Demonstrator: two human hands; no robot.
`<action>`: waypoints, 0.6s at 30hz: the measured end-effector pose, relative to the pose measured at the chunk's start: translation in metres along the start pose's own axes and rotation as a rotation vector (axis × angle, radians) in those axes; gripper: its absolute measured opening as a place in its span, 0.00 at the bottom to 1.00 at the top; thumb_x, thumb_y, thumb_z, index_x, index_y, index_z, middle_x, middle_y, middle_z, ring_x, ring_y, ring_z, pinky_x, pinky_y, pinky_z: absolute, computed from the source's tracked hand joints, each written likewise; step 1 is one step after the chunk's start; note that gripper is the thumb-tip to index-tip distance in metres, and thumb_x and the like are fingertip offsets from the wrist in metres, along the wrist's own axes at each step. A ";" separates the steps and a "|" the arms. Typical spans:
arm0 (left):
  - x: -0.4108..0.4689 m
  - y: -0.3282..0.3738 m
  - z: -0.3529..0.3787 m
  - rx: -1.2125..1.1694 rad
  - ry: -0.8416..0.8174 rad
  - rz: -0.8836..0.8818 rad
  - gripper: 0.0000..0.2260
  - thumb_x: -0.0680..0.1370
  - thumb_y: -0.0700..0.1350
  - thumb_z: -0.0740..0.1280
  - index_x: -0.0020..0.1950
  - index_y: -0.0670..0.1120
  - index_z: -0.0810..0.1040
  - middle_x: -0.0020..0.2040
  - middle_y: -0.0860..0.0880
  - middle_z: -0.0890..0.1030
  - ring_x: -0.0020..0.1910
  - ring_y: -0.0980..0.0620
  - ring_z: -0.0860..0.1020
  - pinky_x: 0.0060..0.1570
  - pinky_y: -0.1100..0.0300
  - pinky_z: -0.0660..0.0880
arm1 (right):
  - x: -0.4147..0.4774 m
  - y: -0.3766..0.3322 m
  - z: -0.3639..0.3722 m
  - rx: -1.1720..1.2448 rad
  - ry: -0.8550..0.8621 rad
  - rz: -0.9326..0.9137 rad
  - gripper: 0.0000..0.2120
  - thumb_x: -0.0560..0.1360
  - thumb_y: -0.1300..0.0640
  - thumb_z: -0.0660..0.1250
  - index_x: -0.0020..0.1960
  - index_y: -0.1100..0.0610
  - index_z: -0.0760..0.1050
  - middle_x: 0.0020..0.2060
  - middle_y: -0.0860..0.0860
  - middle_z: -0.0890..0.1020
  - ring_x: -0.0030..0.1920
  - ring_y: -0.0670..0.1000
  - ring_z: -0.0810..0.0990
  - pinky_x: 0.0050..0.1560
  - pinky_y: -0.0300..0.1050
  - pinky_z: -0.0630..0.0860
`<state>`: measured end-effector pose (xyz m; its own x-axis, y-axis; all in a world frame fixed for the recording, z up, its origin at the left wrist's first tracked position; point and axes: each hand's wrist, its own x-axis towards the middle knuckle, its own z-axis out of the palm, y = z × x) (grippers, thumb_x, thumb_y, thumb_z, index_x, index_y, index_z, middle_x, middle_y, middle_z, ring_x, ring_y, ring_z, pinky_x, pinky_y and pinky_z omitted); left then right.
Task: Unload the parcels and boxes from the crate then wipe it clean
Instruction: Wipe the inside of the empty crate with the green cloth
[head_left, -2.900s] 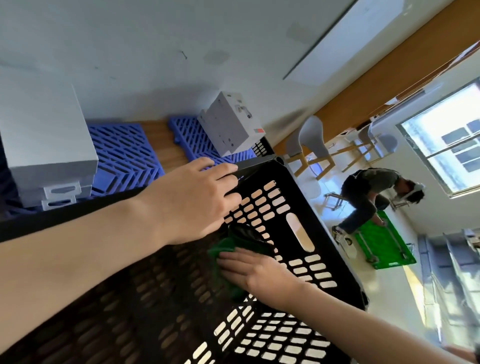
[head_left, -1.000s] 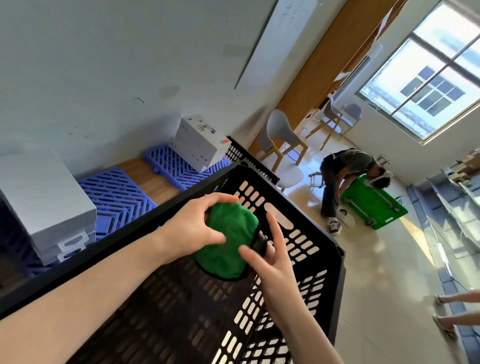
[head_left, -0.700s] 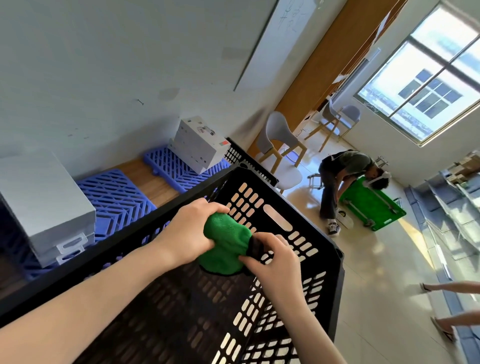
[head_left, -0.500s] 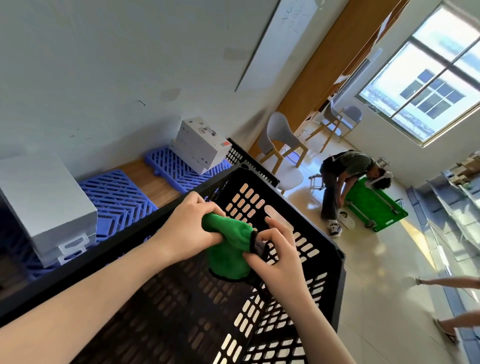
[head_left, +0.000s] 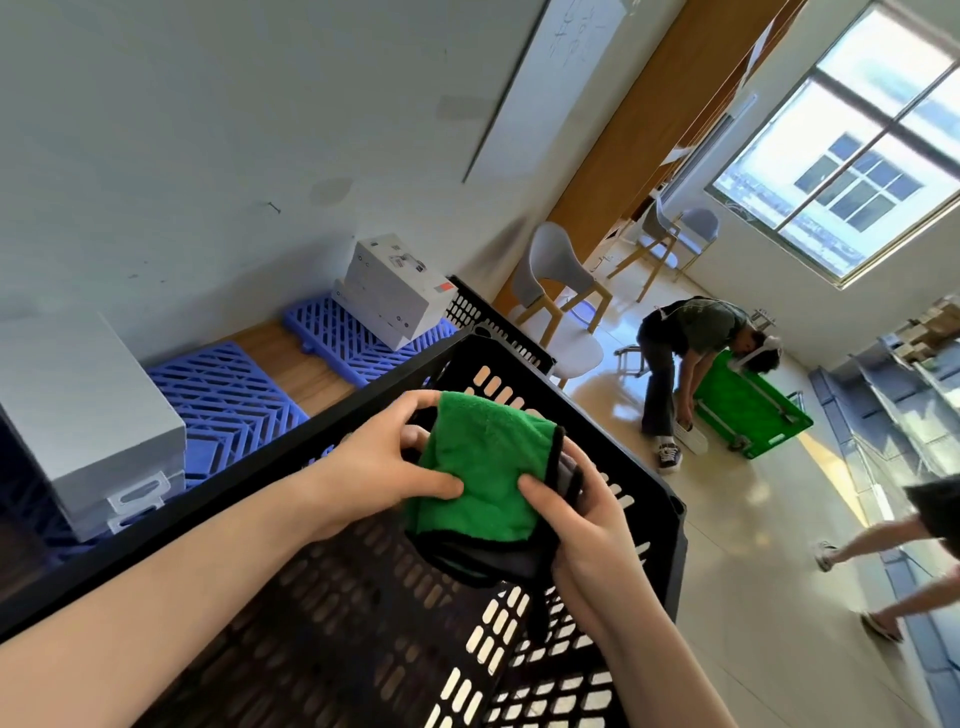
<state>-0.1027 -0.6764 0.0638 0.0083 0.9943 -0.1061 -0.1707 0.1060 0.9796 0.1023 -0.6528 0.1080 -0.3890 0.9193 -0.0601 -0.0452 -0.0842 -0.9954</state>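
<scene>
A black slotted plastic crate (head_left: 660, 499) fills the lower middle of the view, and nothing shows inside it. Above its open top I hold a green cloth (head_left: 483, 467) with a black edge in both hands. My left hand (head_left: 379, 467) pinches the cloth's left side between thumb and fingers. My right hand (head_left: 582, 519) grips its right edge, thumb on top. White boxes (head_left: 395, 296) stand stacked on a blue pallet (head_left: 337, 332) by the wall. A grey box (head_left: 78, 415) sits at the left on another blue pallet (head_left: 228, 395).
A second black crate (head_left: 488, 317) stands behind mine. Grey chairs (head_left: 561, 306) stand beyond it. A person (head_left: 680, 364) bends over a green cart (head_left: 748, 410) on the shiny floor. Another person's legs (head_left: 893, 545) cross at the right edge.
The cloth went from wiping inside the crate to being lifted above it. Both hands have since reworked it, and it now lies spread flatter between them.
</scene>
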 end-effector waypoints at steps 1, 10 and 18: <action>0.000 0.000 -0.002 0.022 0.026 0.005 0.32 0.67 0.34 0.78 0.63 0.59 0.73 0.49 0.45 0.83 0.50 0.51 0.84 0.51 0.49 0.81 | -0.002 -0.002 -0.002 0.024 -0.061 0.009 0.21 0.71 0.66 0.69 0.62 0.54 0.77 0.60 0.58 0.80 0.61 0.59 0.78 0.61 0.59 0.75; -0.003 0.000 0.002 -0.087 -0.155 -0.230 0.08 0.79 0.47 0.68 0.57 0.49 0.79 0.49 0.47 0.86 0.41 0.54 0.84 0.38 0.60 0.78 | -0.008 -0.013 -0.023 0.057 -0.417 0.081 0.27 0.70 0.75 0.64 0.67 0.61 0.73 0.73 0.55 0.66 0.72 0.59 0.67 0.67 0.60 0.68; -0.002 0.009 0.000 -0.308 -0.287 -0.372 0.17 0.81 0.50 0.55 0.55 0.47 0.82 0.45 0.43 0.83 0.39 0.49 0.83 0.38 0.55 0.80 | -0.007 -0.028 -0.030 -0.449 -0.421 0.004 0.21 0.72 0.71 0.66 0.58 0.53 0.82 0.73 0.39 0.64 0.74 0.46 0.62 0.69 0.55 0.68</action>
<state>-0.1041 -0.6775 0.0726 0.3834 0.8579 -0.3420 -0.3849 0.4851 0.7852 0.1339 -0.6450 0.1343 -0.7222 0.6811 -0.1202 0.3132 0.1671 -0.9349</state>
